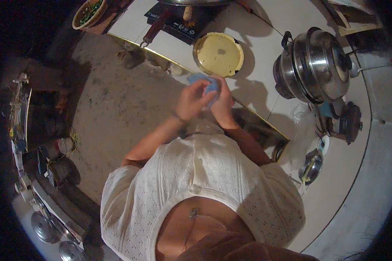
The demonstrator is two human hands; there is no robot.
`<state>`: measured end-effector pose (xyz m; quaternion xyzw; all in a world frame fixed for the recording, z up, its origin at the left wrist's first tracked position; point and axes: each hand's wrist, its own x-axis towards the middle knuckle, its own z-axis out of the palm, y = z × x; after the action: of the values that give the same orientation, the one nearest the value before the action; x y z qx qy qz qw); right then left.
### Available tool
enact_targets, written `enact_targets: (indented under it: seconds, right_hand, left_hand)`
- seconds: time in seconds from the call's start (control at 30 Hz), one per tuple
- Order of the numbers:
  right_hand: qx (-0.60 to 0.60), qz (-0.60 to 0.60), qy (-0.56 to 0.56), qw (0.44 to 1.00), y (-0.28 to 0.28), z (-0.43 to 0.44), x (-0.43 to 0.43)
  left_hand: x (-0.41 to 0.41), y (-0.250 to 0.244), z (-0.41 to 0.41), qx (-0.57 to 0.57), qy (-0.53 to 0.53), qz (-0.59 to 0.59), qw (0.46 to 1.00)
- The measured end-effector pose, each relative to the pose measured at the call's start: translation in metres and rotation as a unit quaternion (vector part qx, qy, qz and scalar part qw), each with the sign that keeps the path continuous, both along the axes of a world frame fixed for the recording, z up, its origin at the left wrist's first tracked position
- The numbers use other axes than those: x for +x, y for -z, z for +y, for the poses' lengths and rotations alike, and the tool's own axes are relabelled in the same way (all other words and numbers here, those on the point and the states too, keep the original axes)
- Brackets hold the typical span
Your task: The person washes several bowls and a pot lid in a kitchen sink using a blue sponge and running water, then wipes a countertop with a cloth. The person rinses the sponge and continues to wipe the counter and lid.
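In front of my chest, at the counter's edge, my two hands are together around a crumpled blue cloth [211,87]. My left hand [192,99] and my right hand [222,102] both have fingers curled on it, and part of the cloth sticks out above them. The hands are slightly blurred. Just beyond them a round yellow enamel plate [219,53] with dark chips on its rim lies on the white tiled counter [264,62]. Behind the plate is a black cooktop [173,24] with a pan, whose dark handle [156,27] points towards the counter's edge.
A steel steamer pot [313,65] stands at the right, beside a clear plastic bag [300,117] and a small metal bowl [312,166]. At the upper left is a basket of greens [89,13]. The counter's gold-trimmed edge [261,117] runs diagonally past my hands.
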<state>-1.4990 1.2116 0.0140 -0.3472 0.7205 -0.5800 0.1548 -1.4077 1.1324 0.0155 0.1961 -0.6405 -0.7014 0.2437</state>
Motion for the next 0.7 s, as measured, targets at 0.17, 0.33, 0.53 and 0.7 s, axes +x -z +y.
enact_targets:
  seconds: [0.17,0.33,0.53,0.7]
  right_hand:
    - [-0.056,-0.052,0.011,0.997,-0.005,0.008,-0.013]
    - [-0.07,-0.157,-0.042,0.984,-0.027,0.012,-0.028]
    - [-0.113,-0.186,-0.06,0.974,-0.008,0.022,-0.033]
    - [0.006,-0.176,-0.084,0.981,-0.006,0.044,-0.068]
  left_hand:
    - [-0.015,0.017,0.007,-0.112,-0.101,-0.102,0.983]
    - [-0.014,0.029,0.011,0.12,-0.124,0.053,0.984]
    - [-0.011,0.005,0.01,-0.023,-0.049,0.023,0.998]
    - [-0.014,-0.001,0.013,-0.147,0.096,-0.056,0.983]
